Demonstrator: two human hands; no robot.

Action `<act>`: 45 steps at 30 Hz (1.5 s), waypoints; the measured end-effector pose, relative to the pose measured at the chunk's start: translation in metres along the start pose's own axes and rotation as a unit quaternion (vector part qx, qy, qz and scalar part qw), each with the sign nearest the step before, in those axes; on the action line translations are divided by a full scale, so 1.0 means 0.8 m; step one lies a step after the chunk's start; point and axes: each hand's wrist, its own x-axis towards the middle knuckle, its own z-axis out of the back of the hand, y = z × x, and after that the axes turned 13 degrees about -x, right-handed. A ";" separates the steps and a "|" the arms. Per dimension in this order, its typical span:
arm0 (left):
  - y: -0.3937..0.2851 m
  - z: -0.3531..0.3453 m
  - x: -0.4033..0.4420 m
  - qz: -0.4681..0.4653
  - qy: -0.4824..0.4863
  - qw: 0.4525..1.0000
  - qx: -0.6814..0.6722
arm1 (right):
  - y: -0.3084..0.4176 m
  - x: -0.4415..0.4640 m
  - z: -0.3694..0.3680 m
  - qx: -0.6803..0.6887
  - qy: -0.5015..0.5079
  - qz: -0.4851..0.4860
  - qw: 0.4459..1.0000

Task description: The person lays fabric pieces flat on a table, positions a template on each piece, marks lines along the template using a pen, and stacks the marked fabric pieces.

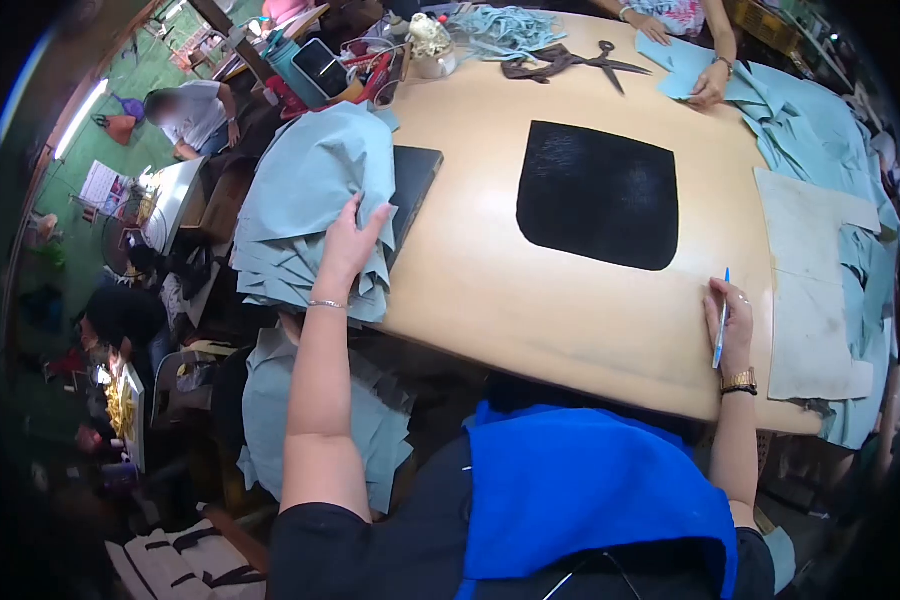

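My left hand [355,240] is at the right side of a tall stack of light blue fabric pieces [305,170] on the table's left edge. Its fingertips grip the top piece, which creases around them. In my right hand [735,318], resting near the table's front right, is a pen [720,340] with a blue tip pointing away from me. Between the hands, farther back, a black flat panel [600,195] with rounded front corners lies on the pale table [470,290]. A dark board [417,190] sticks out from beneath the fabric stack.
Dark scissors [610,68], fabric scraps [500,35] and a phone [320,66] are at the back. Another person's hand [710,85] touches light blue fabric at the far right. A pale pattern sheet [815,285] lies right; more fabric pieces [300,425] sit below the table's left edge.
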 end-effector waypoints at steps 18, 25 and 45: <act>-0.181 -0.117 -0.010 -0.219 -0.010 0.966 -0.138 | -0.009 -0.008 -0.013 0.404 0.009 -0.263 0.876; -0.253 -0.299 -0.163 -0.016 0.315 0.814 -0.488 | 0.116 0.012 0.007 0.155 -0.084 0.132 0.975; -0.234 -0.193 -0.248 -0.116 0.367 0.919 -0.080 | 0.082 0.039 0.109 -0.006 -0.131 0.194 0.972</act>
